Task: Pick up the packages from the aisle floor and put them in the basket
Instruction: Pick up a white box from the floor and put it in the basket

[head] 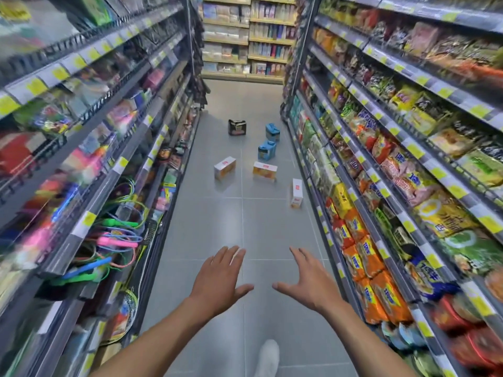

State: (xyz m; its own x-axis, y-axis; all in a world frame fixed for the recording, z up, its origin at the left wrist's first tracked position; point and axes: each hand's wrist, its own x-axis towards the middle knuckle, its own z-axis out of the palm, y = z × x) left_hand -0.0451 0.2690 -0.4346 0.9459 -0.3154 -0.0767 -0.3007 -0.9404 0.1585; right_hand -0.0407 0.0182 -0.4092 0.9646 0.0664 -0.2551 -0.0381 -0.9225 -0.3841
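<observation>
Both hands are out in front of the person, palms down and empty. The left hand (217, 278) and the right hand (307, 281) have their fingers (231, 254) spread wide and grip nothing, thumbs turned toward each other. Held like that, they look ready to reach rather than to carry, and a white shoe (268, 357) at the bottom edge suggests the person is walking up the aisle.

The packages lie well ahead on the grey tiled floor (206, 240), scattered between the two runs of shelving. Nearest, close to the right-hand shelves (381, 186), a white carton (296, 193) stands on end. Further on, two white and orange boxes (224, 167) lie near the middle, one turned at an angle, the other (264, 171) side-on. Beyond those stand two blue packs (267, 150), one behind the other (272, 132), and a dark pack (237, 127) sits apart on the left. Their loose spread and mixed angles read as things dropped, not stacked.

No basket shows anywhere in view, so I cannot say where it waits. Nothing has been picked up yet; the upright carton by the right shelves seems the likeliest first grab, being closest.
</observation>
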